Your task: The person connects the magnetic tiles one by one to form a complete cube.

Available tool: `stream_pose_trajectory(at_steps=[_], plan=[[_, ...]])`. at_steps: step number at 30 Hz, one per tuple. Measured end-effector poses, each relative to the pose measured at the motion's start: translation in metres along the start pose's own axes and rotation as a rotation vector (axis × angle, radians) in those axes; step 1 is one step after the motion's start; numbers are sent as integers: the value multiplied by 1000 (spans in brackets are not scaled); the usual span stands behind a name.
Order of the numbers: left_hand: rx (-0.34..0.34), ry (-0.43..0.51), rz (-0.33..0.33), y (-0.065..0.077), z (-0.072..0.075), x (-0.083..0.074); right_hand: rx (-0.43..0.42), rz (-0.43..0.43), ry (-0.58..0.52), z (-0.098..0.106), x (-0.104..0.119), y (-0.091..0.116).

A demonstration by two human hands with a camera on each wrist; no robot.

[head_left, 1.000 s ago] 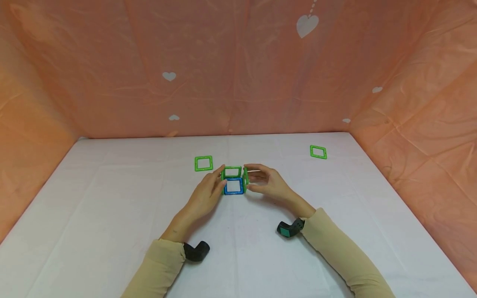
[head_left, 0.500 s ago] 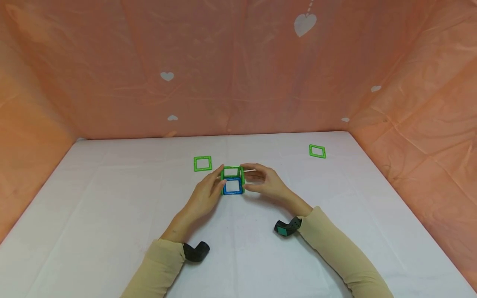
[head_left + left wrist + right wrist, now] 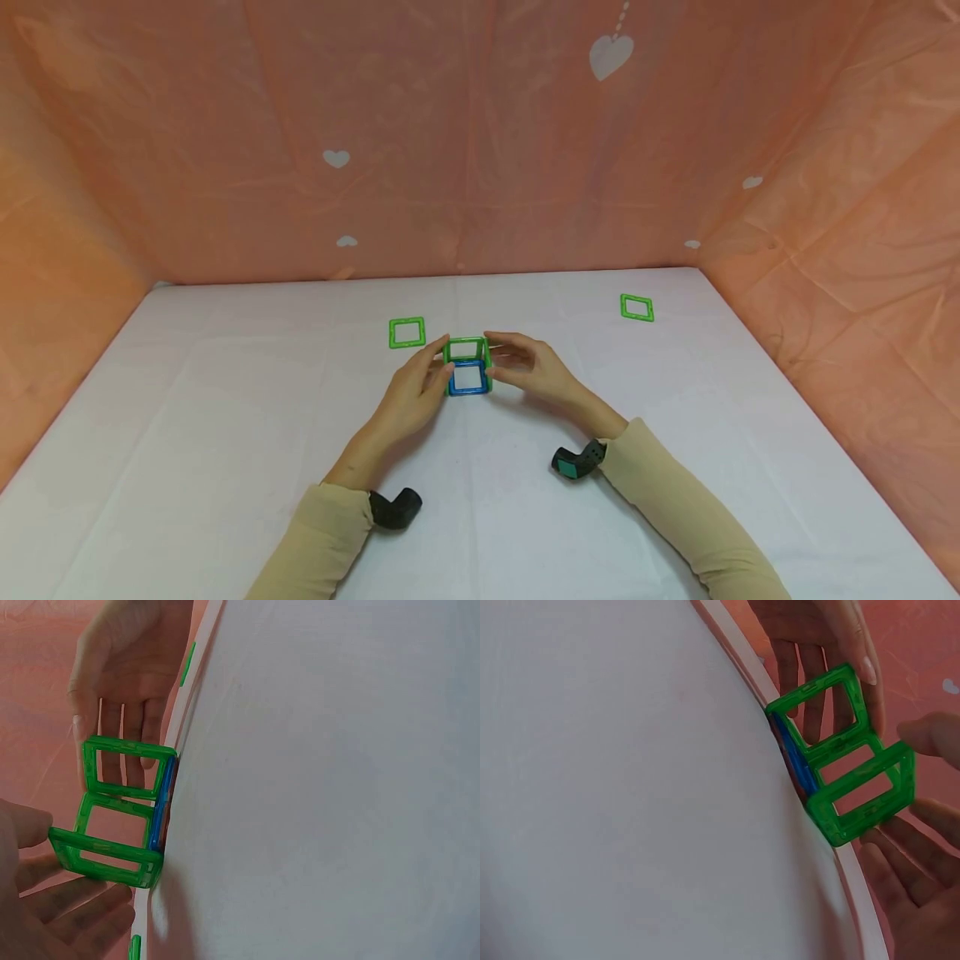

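A blue square magnetic tile (image 3: 468,392) lies flat on the white table with green square tiles standing round its left, back and right sides. My left hand (image 3: 408,396) grips the left green tile (image 3: 105,846), thumb at its edge and fingers against its outer face. On the other side my right hand (image 3: 543,375) pinches the right green tile (image 3: 859,772) between thumb and fingers. The back green tile (image 3: 467,340) stands upright between those two. The front and top of this box shape have no tile.
One loose green tile (image 3: 407,320) lies just behind my left hand. Another loose green tile (image 3: 637,297) is at the far right of the table (image 3: 225,400). Orange cloth (image 3: 420,192) walls the back and sides.
The right green tile, which stood a little apart from the back tile, has swung left and now meets it. My right hand shifted slightly left with it; the left hand stayed put.
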State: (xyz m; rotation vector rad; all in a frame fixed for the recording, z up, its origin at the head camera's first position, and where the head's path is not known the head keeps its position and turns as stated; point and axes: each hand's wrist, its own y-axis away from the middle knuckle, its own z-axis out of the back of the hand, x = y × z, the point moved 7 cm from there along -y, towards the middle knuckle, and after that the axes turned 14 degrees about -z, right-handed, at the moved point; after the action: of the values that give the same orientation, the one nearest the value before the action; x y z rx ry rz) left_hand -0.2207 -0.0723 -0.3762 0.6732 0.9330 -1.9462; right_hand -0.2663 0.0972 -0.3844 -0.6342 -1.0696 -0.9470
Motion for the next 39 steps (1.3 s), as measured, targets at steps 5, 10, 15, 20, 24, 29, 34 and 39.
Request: stream_pose_trajectory(at_steps=[5,10,15,20,24,29,34,39], plan=[[-6,3,15,0,0,1,4,-12,-49,0,-4,-1],[-13,-5,16,0,0,1,10,-23,-65,1,-4,-1],[-27,-1,-1,0,1,1,11,-17,-37,2,-2,0],[-51,-4,-11,0,2,1,15,5,-6,3,1,1],[-69,-17,-20,1,4,1,19,17,13,4,2,1],[-90,-41,-49,1,4,1,8,37,35,5,1,0],[-97,-52,-50,1,4,2,-23,60,54,7,3,0],[-107,-45,-31,2,6,2,-28,86,49,9,4,1]])
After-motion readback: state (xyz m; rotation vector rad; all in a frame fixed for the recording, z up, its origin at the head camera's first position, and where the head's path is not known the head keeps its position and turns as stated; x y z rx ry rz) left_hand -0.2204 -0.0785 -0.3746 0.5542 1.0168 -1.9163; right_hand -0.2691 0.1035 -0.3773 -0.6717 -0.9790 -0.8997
